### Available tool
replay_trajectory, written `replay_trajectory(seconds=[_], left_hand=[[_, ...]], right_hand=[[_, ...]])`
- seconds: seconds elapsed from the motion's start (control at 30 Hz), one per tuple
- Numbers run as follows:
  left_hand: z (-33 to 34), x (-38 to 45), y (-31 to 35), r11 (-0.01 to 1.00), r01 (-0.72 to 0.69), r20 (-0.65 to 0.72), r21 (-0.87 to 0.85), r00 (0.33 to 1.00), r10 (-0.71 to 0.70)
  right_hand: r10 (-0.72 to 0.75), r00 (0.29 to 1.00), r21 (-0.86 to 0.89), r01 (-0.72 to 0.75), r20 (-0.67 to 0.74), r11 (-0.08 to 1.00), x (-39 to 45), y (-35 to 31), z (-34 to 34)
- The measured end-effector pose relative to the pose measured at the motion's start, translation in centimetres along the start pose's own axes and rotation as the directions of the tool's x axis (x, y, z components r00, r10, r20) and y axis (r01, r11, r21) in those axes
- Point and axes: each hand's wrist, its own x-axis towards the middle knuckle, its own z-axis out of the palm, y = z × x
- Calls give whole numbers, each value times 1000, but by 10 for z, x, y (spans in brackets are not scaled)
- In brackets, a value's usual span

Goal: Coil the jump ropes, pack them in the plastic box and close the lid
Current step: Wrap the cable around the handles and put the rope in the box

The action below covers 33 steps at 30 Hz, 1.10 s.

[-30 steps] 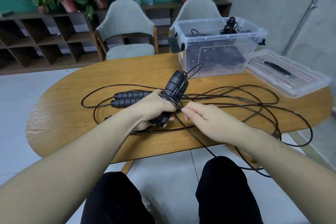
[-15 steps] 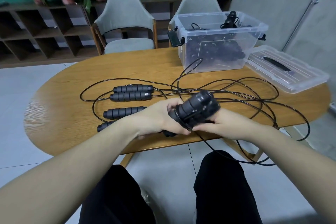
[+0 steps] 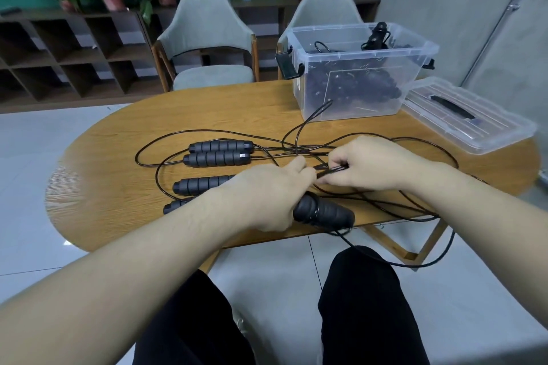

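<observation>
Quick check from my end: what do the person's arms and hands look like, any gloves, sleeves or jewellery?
Both hands, left and right, are bare, without gloves. No rings, watch or wristbands show. Both forearms are bare as far as the frame shows, no sleeves visible. Black trousers cover the legs below.

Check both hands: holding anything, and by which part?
Left hand grips the rope handles at their upper end. Right hand pinches the cord just beyond them.

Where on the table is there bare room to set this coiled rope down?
Bare wood lies on the table left of the loose handles, and between them and the plastic box. Around both hands, cords crowd it.
</observation>
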Motion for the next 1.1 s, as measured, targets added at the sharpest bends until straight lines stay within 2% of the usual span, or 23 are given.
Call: replay_trajectory(seconds=[0.13, 0.23, 0.33, 0.4, 0.43, 0.5, 0.57, 0.6, 0.63, 0.7, 0.83, 0.93, 1.0, 1.1], left_hand=[[4, 3, -9, 982, 178, -81, -62, 980, -183], [12, 6, -18, 938, 253, -128, -239, 949, -288], [15, 9, -28, 812, 321, -64, -487, 914, -400], [16, 11, -35, 654, 328, -5, -682, 892, -453], [17, 11, -36, 538, 310, 25, -784, 882, -471], [18, 10, -35, 197, 249, 133, -948, 874, -467], [18, 8, -33, -149, 189, 234, -971, 880, -412], [18, 7, -34, -266, 156, 253, -951, 888, -383], [17, 5, -35, -345, 129, 254, -930, 903, -347], [17, 0, -38, -423, 100, 218, -901, 946, -240], [18, -11, -38, -456, 63, 70, -888, 998, 3], [17, -14, -39, -394, 106, 57, -913, 990, 133], [15, -17, -39, -281, 127, 76, -951, 980, 185], [5, -18, -36, 8, 171, 168, -985, 959, 230]], right_hand=[[74, 991, 193, -51, -111, 980, -1, -9, -11], [77, 987, 230, -43, -138, 972, -9, -27, -12], [94, 988, 324, -50, -123, 945, -20, -42, -5], [84, 991, 402, -37, -101, 915, -26, -45, 1], [74, 993, 443, -26, -91, 896, -29, -45, 4], [51, 996, 515, -7, -72, 857, -33, -45, 15], [25, 999, 544, 2, -43, 839, -37, -44, 27], [19, 999, 551, 4, -36, 834, -39, -43, 32], [18, 999, 559, 5, -36, 829, -40, -40, 36], [25, 999, 560, -9, -21, 828, -41, -33, 42], [26, 998, 533, -48, 48, 845, -39, -15, 44], [-14, 995, 514, -41, 103, 857, -34, -7, 40], [-18, 989, 502, -60, 148, 863, -30, -1, 37], [-56, 982, 404, -24, 183, 914, -25, 8, 27]])
